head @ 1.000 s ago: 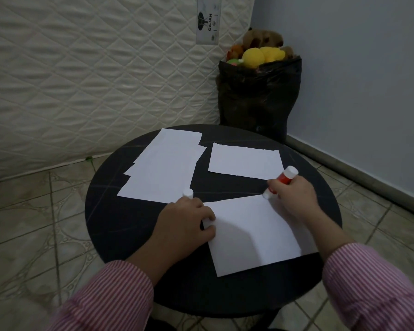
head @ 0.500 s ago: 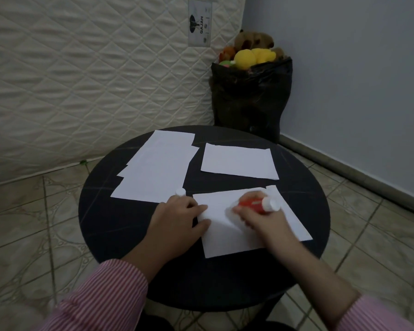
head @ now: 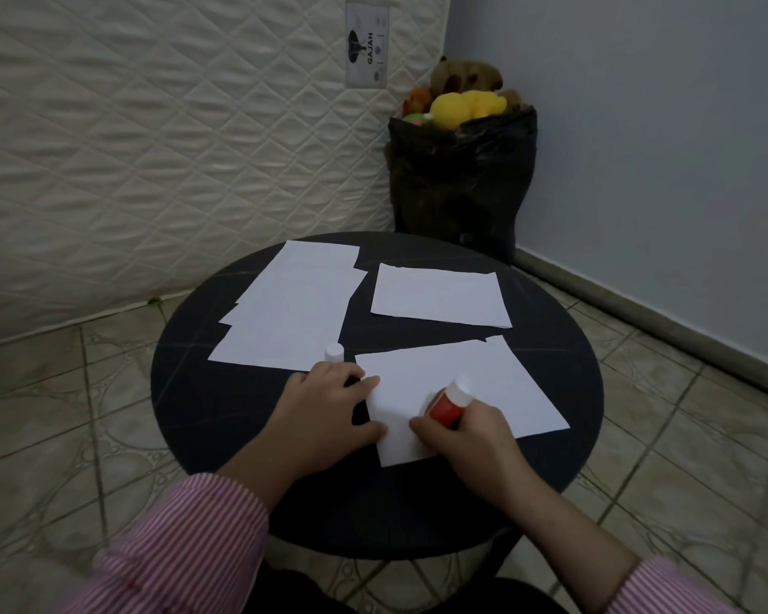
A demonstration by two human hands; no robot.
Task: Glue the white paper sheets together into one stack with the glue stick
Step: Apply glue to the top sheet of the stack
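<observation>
A round black table (head: 205,405) carries white paper. The near sheet (head: 497,383) lies in front of me. My right hand (head: 466,440) grips a red glue stick (head: 451,401) with its tip down on that sheet's near left part. My left hand (head: 324,414) rests flat on the sheet's left edge, fingers apart. A white cap (head: 333,351) stands just beyond my left hand. Several overlapping sheets (head: 289,308) lie at the far left, and another sheet (head: 440,294) at the far right.
A quilted mattress (head: 151,148) leans against the wall behind the table. A black bag (head: 462,183) full of plush toys stands in the corner. Tiled floor (head: 63,414) surrounds the table, with a grey wall (head: 661,126) on the right.
My right hand has carried the glue stick from the sheet's far right corner across to its near left part. My left hand stays on the left edge.
</observation>
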